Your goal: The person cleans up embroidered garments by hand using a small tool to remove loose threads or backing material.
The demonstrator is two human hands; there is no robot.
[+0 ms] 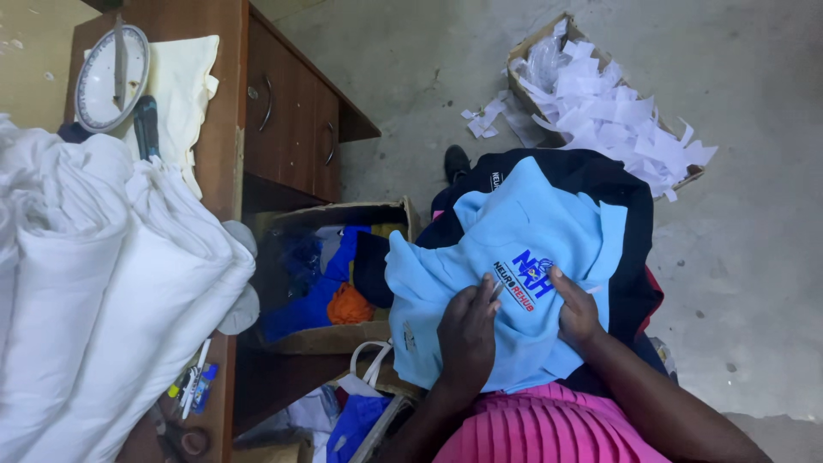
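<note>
A person seated, seen from a head-worn camera looking down at the lap. The left hand (pixel 467 330) lies flat on a light blue garment (pixel 506 257), its fingers (pixel 490 296) stretched out and close together, pressing the cloth down rather than gripping it. A thin pale sliver shows at the fingertips, too small to identify.

The right hand (pixel 576 310) rests on the same garment, just beside the left. It curls loosely at the cloth's edge; the view does not show whether cloth is pinched underneath.

Between the two hands, and touching both sets of fingertips, sits a printed logo (pixel 523 279) in blue and red — the landmark for everything that follows. The logo's long axis runs diagonally, slanting down and away from the left hand's fingertips toward the right hand. Both hands are about equally near it.

The blue garment spreads outward from the logo, mostly up and away from the body, and lies draped over a dark navy garment (pixel 630 249) beneath. Below the logo, nearest the body, is a pink pleated skirt (pixel 549 424).

Left of the logo stands a cardboard box (pixel 334 343) holding blue and orange cloth scraps. Further left are a wooden cabinet (pixel 287 111) and rolls of white fabric (pixel 94 283). Above and right of the logo, on the concrete floor (pixel 746 283), a second box of white paper scraps (pixel 604 107) spills over.
</note>
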